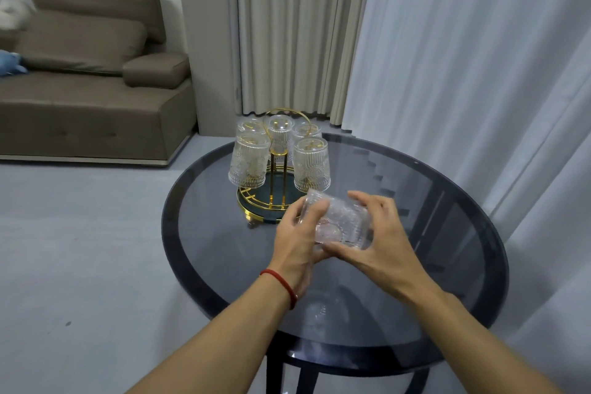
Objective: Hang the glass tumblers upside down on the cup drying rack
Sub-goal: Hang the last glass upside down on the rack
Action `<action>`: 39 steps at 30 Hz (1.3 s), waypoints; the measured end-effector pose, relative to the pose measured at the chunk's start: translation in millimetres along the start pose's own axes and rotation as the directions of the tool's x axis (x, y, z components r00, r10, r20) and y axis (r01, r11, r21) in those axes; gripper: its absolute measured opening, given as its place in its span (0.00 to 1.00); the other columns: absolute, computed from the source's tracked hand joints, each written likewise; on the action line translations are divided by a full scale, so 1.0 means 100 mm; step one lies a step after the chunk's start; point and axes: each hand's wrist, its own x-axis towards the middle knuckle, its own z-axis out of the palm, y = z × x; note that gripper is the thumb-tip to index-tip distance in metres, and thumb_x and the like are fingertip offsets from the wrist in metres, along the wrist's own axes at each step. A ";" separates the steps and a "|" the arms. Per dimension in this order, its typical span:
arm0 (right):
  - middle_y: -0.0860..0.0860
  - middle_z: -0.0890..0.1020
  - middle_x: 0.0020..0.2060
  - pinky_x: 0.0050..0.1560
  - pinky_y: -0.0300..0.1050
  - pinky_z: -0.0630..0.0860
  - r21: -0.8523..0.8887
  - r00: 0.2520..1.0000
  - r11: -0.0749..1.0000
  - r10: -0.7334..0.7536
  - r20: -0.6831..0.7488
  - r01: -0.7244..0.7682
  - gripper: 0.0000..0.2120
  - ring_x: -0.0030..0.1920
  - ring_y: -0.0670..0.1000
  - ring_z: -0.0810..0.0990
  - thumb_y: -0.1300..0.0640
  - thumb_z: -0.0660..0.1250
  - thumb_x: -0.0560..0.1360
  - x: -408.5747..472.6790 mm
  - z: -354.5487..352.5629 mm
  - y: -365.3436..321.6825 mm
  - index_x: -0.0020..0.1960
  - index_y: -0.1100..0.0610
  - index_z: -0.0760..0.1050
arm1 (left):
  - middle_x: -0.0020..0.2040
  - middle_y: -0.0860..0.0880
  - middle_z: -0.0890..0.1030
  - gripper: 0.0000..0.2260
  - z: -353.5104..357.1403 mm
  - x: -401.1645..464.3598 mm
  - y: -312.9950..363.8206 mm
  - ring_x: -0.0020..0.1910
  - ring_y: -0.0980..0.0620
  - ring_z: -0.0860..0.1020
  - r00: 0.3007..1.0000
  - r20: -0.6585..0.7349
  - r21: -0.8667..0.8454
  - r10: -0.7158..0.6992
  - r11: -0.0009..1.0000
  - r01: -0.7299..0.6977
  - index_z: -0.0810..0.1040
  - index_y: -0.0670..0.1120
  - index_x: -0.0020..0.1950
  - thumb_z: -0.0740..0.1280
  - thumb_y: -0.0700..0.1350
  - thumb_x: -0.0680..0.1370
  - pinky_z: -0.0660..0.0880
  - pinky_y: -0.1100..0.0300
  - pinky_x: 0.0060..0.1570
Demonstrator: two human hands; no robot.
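A gold wire cup drying rack (274, 198) with a round dark tray base stands at the far side of the round table. Several ribbed glass tumblers hang upside down on its arms, among them one at the front left (248, 159) and one at the front right (311, 163). Just in front of the rack, above the table, both hands hold one more glass tumbler (340, 223), tilted on its side. My left hand (299, 235) grips its left end. My right hand (380, 233) wraps its right side, thumb underneath.
The round table (447, 233) has a dark smoked-glass top and a black rim. Grey-white curtains (447, 57) hang close behind and to the right. A brown sofa (89, 89) stands at the left across a pale floor.
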 end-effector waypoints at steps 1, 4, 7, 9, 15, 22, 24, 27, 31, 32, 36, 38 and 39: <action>0.46 0.73 0.63 0.58 0.32 0.77 0.128 0.997 0.989 0.064 0.033 -0.068 0.42 0.60 0.38 0.78 0.31 0.76 0.66 0.00 -0.03 -0.04 0.75 0.44 0.68 | 0.62 0.35 0.81 0.24 -0.03 0.01 0.03 0.59 0.35 0.81 1.000 0.019 -0.067 -0.020 0.998 0.022 0.76 0.42 0.67 0.74 0.52 0.75 0.82 0.39 0.50; 0.47 0.86 0.56 0.58 0.45 0.82 0.423 0.977 0.882 0.169 0.132 -0.209 0.25 0.56 0.43 0.85 0.31 0.69 0.73 -0.01 -0.01 -0.12 0.66 0.36 0.72 | 0.64 0.35 0.80 0.23 -0.13 0.02 0.11 0.61 0.35 0.80 0.993 0.102 -0.144 -0.067 0.986 0.082 0.73 0.40 0.70 0.69 0.52 0.79 0.75 0.33 0.62; 0.47 0.88 0.50 0.51 0.44 0.83 0.403 0.980 0.895 0.195 0.031 -0.190 0.18 0.52 0.46 0.87 0.36 0.72 0.74 0.01 0.02 -0.18 0.62 0.37 0.76 | 0.62 0.39 0.82 0.22 -0.23 0.06 0.11 0.62 0.39 0.80 0.989 0.143 -0.091 -0.049 0.994 0.062 0.78 0.43 0.67 0.62 0.58 0.82 0.76 0.37 0.62; 0.44 0.86 0.48 0.49 0.41 0.81 0.309 0.979 0.937 0.193 -0.074 -0.161 0.21 0.50 0.41 0.85 0.35 0.73 0.72 0.07 -0.01 -0.23 0.63 0.37 0.76 | 0.58 0.45 0.84 0.23 -0.34 0.11 0.12 0.60 0.45 0.80 0.999 0.009 0.131 0.030 0.991 -0.031 0.83 0.49 0.60 0.54 0.61 0.83 0.79 0.47 0.57; 0.42 0.83 0.51 0.51 0.44 0.79 0.149 0.963 0.987 0.092 -0.252 -0.056 0.25 0.51 0.42 0.82 0.39 0.75 0.70 0.55 -0.14 -0.65 0.65 0.41 0.76 | 0.75 0.44 0.67 0.22 -0.82 0.38 -0.12 0.75 0.44 0.63 0.922 0.085 0.984 0.378 0.112 -0.136 0.73 0.47 0.71 0.67 0.51 0.78 0.68 0.46 0.70; 0.51 0.82 0.54 0.59 0.55 0.80 0.021 0.975 1.000 -0.018 -0.220 0.023 0.28 0.55 0.54 0.81 0.43 0.74 0.70 1.22 -0.06 -1.14 0.68 0.47 0.77 | 0.83 0.45 0.46 0.34 -0.92 0.51 -0.30 0.81 0.44 0.47 0.957 0.138 0.986 0.254 -0.127 -0.109 0.48 0.53 0.82 0.57 0.60 0.80 0.48 0.40 0.78; 0.53 0.81 0.57 0.62 0.57 0.79 -0.033 0.980 0.999 -0.034 -0.197 0.028 0.28 0.58 0.55 0.80 0.44 0.75 0.70 1.34 0.04 -1.21 0.68 0.48 0.76 | 0.83 0.45 0.46 0.34 -0.91 0.51 -0.33 0.81 0.44 0.47 0.960 0.133 0.983 0.248 -0.160 -0.094 0.46 0.52 0.82 0.55 0.61 0.80 0.47 0.40 0.78; 0.52 0.79 0.59 0.64 0.56 0.76 -0.098 0.981 0.994 -0.058 -0.183 0.040 0.28 0.61 0.54 0.78 0.43 0.74 0.70 1.46 0.16 -1.24 0.68 0.48 0.77 | 0.83 0.45 0.45 0.33 -0.90 0.51 -0.34 0.81 0.44 0.47 0.958 0.127 0.984 0.258 -0.156 -0.089 0.45 0.52 0.82 0.52 0.60 0.81 0.46 0.41 0.78; 0.54 0.80 0.61 0.61 0.49 0.73 -0.204 0.988 0.979 -0.057 -0.140 0.028 0.29 0.63 0.55 0.77 0.41 0.72 0.70 1.60 0.29 -1.21 0.69 0.48 0.77 | 0.83 0.45 0.46 0.32 -0.91 0.51 -0.36 0.81 0.44 0.47 0.956 0.139 0.980 0.259 -0.173 -0.096 0.44 0.51 0.82 0.51 0.60 0.81 0.46 0.40 0.78; 0.55 0.80 0.61 0.61 0.49 0.73 -0.222 0.991 0.975 -0.050 -0.128 0.020 0.30 0.63 0.55 0.77 0.41 0.72 0.70 1.63 0.32 -1.19 0.69 0.49 0.77 | 0.83 0.45 0.46 0.32 -0.91 0.51 -0.36 0.81 0.44 0.47 0.955 0.140 0.980 0.261 -0.175 -0.096 0.44 0.51 0.82 0.52 0.60 0.81 0.46 0.40 0.78; 0.54 0.80 0.62 0.60 0.52 0.75 -0.269 0.995 0.963 -0.035 -0.093 0.008 0.31 0.63 0.56 0.77 0.39 0.71 0.68 1.70 0.45 -1.11 0.68 0.52 0.76 | 0.83 0.45 0.48 0.33 -0.91 0.52 -0.38 0.81 0.44 0.47 0.950 0.145 0.981 0.276 -0.166 -0.101 0.46 0.51 0.82 0.53 0.59 0.81 0.47 0.40 0.78; 0.53 0.81 0.63 0.60 0.53 0.76 -0.296 0.997 0.955 -0.043 -0.070 0.020 0.31 0.64 0.56 0.77 0.39 0.71 0.69 1.72 0.52 -1.06 0.68 0.53 0.77 | 0.83 0.45 0.48 0.33 -0.92 0.52 -0.39 0.81 0.44 0.47 0.948 0.149 0.981 0.283 -0.159 -0.106 0.46 0.51 0.82 0.54 0.59 0.81 0.47 0.40 0.78; 0.53 0.82 0.62 0.61 0.53 0.76 -0.316 0.997 0.948 -0.053 -0.061 0.031 0.31 0.64 0.57 0.77 0.39 0.70 0.70 1.72 0.56 -1.03 0.68 0.53 0.77 | 0.83 0.45 0.48 0.33 -0.92 0.53 -0.39 0.81 0.44 0.47 0.947 0.151 0.982 0.283 -0.155 -0.110 0.46 0.51 0.82 0.54 0.59 0.80 0.47 0.40 0.78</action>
